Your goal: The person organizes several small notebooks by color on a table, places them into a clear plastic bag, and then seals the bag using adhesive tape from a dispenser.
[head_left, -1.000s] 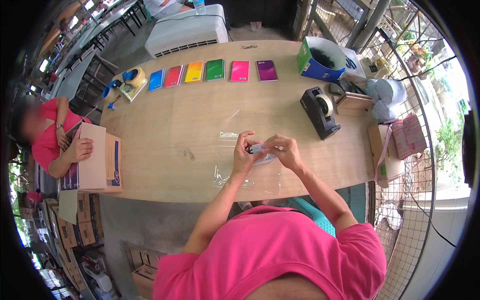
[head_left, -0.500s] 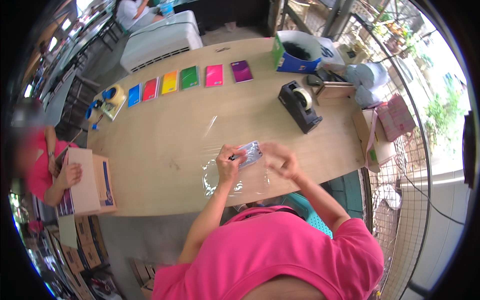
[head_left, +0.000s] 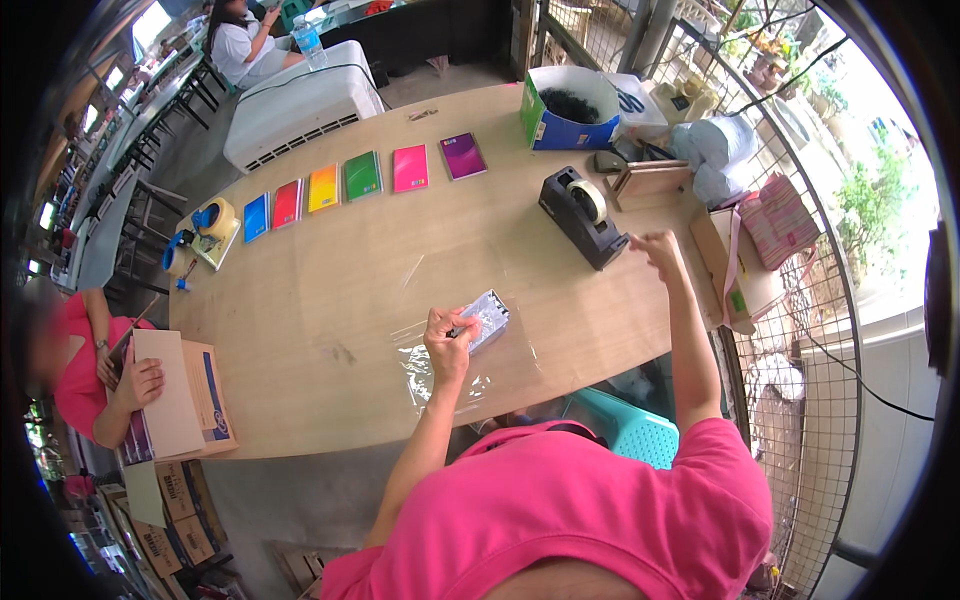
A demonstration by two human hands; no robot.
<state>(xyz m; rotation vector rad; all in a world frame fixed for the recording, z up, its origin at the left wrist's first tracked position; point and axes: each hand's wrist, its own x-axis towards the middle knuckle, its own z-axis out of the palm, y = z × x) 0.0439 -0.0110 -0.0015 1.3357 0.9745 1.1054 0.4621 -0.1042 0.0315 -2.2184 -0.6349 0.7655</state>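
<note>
My left hand [head_left: 446,338] is closed on a small greyish pack [head_left: 488,318] partly covered in clear plastic, resting on the table near me. What is inside the pack is hard to make out. A thin sheet of clear plastic film [head_left: 420,378] lies under and around that hand. My right hand [head_left: 655,252] is at the front end of a black tape dispenser [head_left: 582,220] holding a roll of clear tape. Its fingers look pinched at the cutting edge; anything between them is too small to see.
Several coloured notebooks [head_left: 363,177] lie in a row across the far side. Tape rolls [head_left: 212,220] sit at far left, and an open blue-green box [head_left: 570,110] at the back. A wooden holder [head_left: 648,184] stands beside the dispenser. At left, a co-worker's hand [head_left: 140,382] holds a carton [head_left: 172,385].
My right hand has moved away from the pack, rightward and up to the tape dispenser. My left hand keeps its grip on the pack. The view has shifted slightly.
</note>
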